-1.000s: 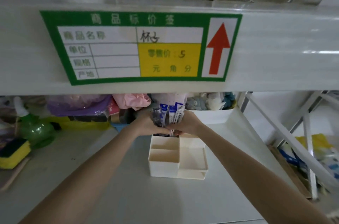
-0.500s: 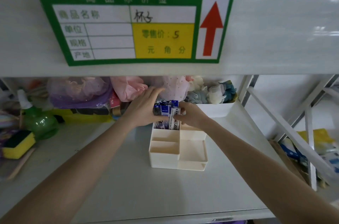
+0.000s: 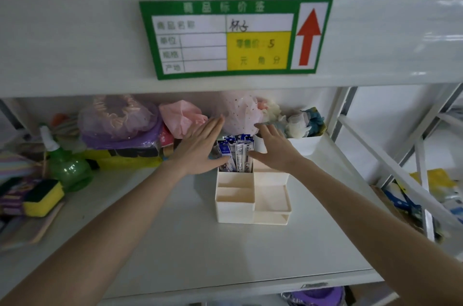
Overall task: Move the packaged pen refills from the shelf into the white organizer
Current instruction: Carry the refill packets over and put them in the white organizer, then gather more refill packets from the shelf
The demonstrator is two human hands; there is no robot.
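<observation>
The packaged pen refills (image 3: 235, 152), blue and white packs, stand upright in the back left compartment of the white organizer (image 3: 251, 199) on the shelf. My left hand (image 3: 200, 145) is spread flat just left of the packs, its thumb near their lower edge. My right hand (image 3: 275, 147) is spread flat just right of them, over the organizer's back right part. Neither hand grips anything.
A green spray bottle (image 3: 66, 165) and yellow sponges (image 3: 42, 196) sit at the left. Bagged purple and pink items (image 3: 120, 122) and a white bin of cloths (image 3: 304, 140) line the back. The upper shelf edge with a green price label (image 3: 235, 37) hangs low overhead.
Both hands held the bundle of packs above the organizer, lowered it into the back left compartment, then let go and spread open beside it.
</observation>
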